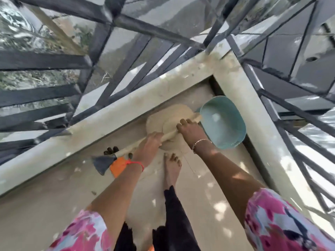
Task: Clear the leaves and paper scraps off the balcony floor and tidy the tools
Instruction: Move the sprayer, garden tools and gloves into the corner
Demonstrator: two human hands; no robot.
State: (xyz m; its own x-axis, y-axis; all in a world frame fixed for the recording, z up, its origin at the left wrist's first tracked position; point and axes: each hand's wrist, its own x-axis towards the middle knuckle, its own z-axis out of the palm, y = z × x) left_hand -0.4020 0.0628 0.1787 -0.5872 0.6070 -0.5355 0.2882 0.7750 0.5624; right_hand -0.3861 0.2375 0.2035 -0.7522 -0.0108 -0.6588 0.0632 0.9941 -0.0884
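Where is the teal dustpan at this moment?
In the head view, the teal dustpan sits right of centre in the balcony corner, against the ledge, just beyond the right hand.

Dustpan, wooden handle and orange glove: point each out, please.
dustpan (223, 124): head view, inside of the teal scoop.
wooden handle (169, 135): head view, bare shaft between the hands.
orange glove (118, 166): head view, orange cuff.

Both arms reach forward and down, elbows nearly straight, short floral sleeves near the frame's bottom. Left hand (149, 144): fingers curled closed around a pale handle, red thread at the wrist. Right hand (190, 130): palm down, fingers bent over the same handle farther along, thin bracelet at the wrist. One bare foot (172, 169) between the forearms.
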